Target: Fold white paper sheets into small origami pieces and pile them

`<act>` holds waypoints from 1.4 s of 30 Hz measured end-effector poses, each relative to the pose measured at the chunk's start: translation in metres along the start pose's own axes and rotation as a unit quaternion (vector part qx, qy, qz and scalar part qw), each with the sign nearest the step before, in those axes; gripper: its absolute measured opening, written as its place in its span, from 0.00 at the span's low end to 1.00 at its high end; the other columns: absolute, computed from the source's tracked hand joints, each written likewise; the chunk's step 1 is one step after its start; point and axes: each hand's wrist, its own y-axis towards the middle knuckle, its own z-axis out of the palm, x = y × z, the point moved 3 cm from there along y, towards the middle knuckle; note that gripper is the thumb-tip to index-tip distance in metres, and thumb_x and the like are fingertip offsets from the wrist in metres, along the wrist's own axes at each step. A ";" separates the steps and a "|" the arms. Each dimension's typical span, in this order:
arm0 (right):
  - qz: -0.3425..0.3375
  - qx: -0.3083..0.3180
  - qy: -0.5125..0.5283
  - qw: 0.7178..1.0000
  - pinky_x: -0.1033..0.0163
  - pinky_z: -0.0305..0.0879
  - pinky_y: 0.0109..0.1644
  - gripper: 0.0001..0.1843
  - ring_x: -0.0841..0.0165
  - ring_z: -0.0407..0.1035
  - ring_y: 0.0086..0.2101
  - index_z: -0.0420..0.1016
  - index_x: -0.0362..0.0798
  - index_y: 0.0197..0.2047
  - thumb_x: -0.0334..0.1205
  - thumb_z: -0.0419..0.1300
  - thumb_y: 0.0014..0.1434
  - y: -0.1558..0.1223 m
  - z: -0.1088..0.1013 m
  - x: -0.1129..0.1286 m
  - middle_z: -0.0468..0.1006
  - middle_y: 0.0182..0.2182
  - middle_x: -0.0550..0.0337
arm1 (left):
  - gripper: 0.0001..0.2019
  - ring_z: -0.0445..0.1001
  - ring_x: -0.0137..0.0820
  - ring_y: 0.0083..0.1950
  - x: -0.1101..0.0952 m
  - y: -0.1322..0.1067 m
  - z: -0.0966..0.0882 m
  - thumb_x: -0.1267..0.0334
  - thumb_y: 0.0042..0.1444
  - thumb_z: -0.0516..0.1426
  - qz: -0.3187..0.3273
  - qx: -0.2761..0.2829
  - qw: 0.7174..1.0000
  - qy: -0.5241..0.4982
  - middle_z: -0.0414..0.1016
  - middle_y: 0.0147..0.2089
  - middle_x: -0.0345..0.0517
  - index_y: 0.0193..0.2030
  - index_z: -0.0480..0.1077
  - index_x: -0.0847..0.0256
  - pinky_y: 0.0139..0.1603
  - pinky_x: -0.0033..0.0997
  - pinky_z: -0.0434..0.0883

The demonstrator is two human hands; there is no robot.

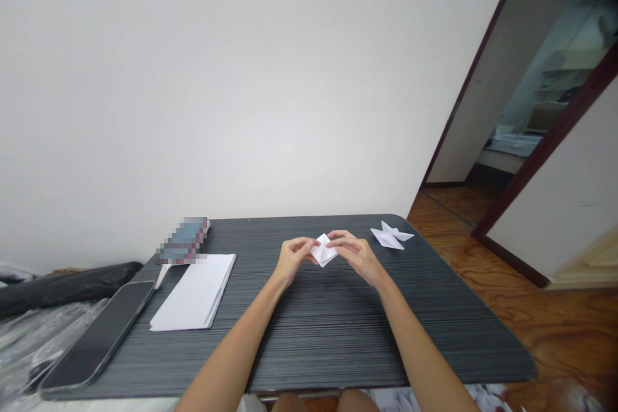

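Observation:
Both of my hands meet over the middle of the dark striped table [338, 328], pinching a small folded white paper [324, 250] between them. My left hand [293, 258] grips the paper's left side with curled fingers. On the paper's right side, my right hand [356, 252] has its fingertips closed on the top edge. The paper is held just above the table top.
A finished folded paper shape [391, 237] lies at the table's far right. A stack of white sheets [196, 291] lies to the left, a dark phone [99, 338] at the left edge, a blurred booklet [184, 241] behind. An open doorway [521, 141] is at right.

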 end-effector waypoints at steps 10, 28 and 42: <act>0.098 -0.080 0.018 0.992 0.62 0.64 0.36 0.18 0.67 0.68 0.31 0.70 0.44 0.38 0.44 0.60 0.43 0.003 0.009 -0.022 0.74 0.30 0.55 | 0.16 0.65 0.22 0.29 0.004 0.000 0.004 0.61 0.42 0.59 0.070 0.005 0.985 0.159 0.65 0.34 0.43 0.37 0.62 0.65 0.26 0.19 0.64; 0.127 -0.056 -0.023 0.990 0.69 0.55 0.18 0.18 0.74 0.62 0.16 0.72 0.40 0.33 0.46 0.58 0.44 0.003 0.008 -0.029 0.72 0.17 0.60 | 0.17 0.66 0.23 0.23 0.011 0.002 -0.001 0.61 0.47 0.55 0.035 0.009 0.987 0.159 0.68 0.25 0.39 0.43 0.59 0.64 0.23 0.20 0.62; 0.160 0.005 0.105 0.982 0.65 0.62 0.31 0.23 0.71 0.69 0.26 0.67 0.41 0.43 0.36 0.61 0.41 -0.002 0.002 -0.017 0.76 0.25 0.56 | 0.13 0.73 0.32 0.28 0.010 0.004 -0.002 0.61 0.42 0.59 -0.030 0.052 0.996 0.071 0.73 0.25 0.48 0.33 0.69 0.70 0.27 0.27 0.66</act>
